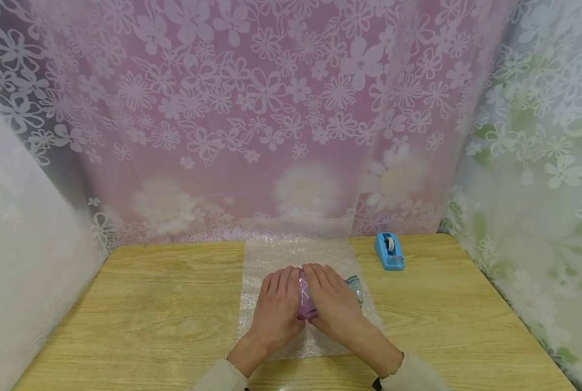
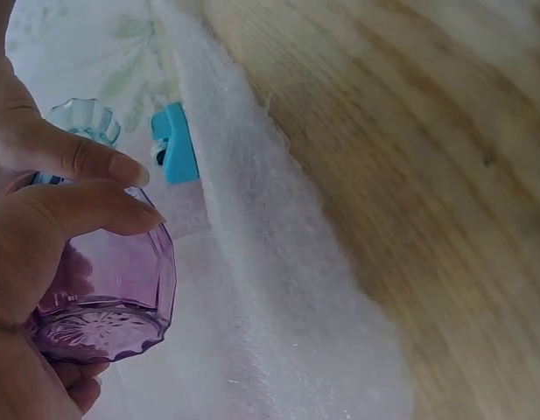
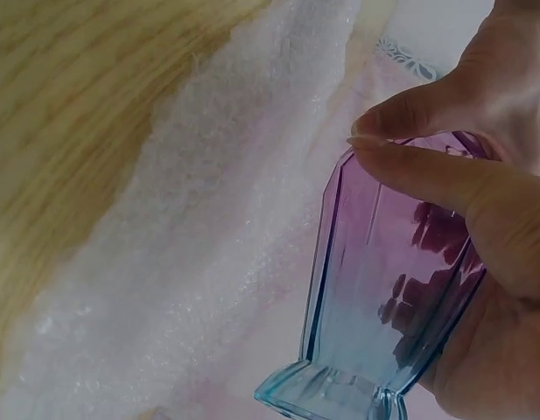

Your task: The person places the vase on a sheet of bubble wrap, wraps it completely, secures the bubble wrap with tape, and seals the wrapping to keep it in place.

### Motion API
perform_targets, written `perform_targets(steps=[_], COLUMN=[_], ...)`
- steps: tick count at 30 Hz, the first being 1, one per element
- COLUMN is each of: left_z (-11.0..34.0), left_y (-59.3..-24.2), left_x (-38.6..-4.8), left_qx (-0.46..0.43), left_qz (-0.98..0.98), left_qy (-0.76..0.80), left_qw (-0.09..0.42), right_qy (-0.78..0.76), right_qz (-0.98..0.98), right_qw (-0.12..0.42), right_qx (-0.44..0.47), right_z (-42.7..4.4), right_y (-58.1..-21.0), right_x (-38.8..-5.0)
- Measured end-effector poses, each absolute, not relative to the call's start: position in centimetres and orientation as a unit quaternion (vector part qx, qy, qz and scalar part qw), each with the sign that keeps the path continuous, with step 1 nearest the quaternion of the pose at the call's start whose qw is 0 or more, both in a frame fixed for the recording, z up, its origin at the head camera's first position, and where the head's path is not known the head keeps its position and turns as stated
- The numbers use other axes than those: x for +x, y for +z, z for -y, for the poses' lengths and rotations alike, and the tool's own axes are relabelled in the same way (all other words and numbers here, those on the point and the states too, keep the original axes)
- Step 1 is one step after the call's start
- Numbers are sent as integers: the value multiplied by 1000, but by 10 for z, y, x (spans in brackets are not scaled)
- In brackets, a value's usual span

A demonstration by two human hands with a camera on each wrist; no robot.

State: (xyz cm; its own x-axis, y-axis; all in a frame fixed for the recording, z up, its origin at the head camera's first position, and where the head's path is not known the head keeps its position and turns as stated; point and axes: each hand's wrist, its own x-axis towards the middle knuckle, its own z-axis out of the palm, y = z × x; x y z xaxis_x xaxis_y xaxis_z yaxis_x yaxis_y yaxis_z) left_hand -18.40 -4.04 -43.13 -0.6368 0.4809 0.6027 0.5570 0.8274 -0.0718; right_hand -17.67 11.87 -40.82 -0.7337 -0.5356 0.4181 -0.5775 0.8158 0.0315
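Two hands grip a purple-and-blue glass vase over a sheet of bubble wrap on a wooden table.
In the lower middle of the head view, the vase lies sideways, its purple base toward the left of the frame and its flared blue mouth toward the right. The left hand grasps the base end, and the right hand is wrapped round the body, the two thumbs close together. The fingers hide much of the glass, so it is hard to tell whether it rests on the wrap or is held just above. A blue tape dispenser sits right of centre, near the table's far edge; a pink flowered curtain fills the upper frame.
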Motion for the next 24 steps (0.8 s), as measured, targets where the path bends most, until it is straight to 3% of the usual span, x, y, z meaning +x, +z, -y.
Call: perform_targets(steps=[14,24], left_z=[49,58], left_y=[-435,-434], left_x=[-181,-175], left_qx=[-310,-348], left_qz=[908,910], left_qy=[-71,-59], left_qw=[273,218], right_qy=[63,98], right_qz=[934,937], right_qw=[177,124], right_qx=[303,313], right_z=[-120,-123], right_y=[-412,-410], right_x=[-172,-162])
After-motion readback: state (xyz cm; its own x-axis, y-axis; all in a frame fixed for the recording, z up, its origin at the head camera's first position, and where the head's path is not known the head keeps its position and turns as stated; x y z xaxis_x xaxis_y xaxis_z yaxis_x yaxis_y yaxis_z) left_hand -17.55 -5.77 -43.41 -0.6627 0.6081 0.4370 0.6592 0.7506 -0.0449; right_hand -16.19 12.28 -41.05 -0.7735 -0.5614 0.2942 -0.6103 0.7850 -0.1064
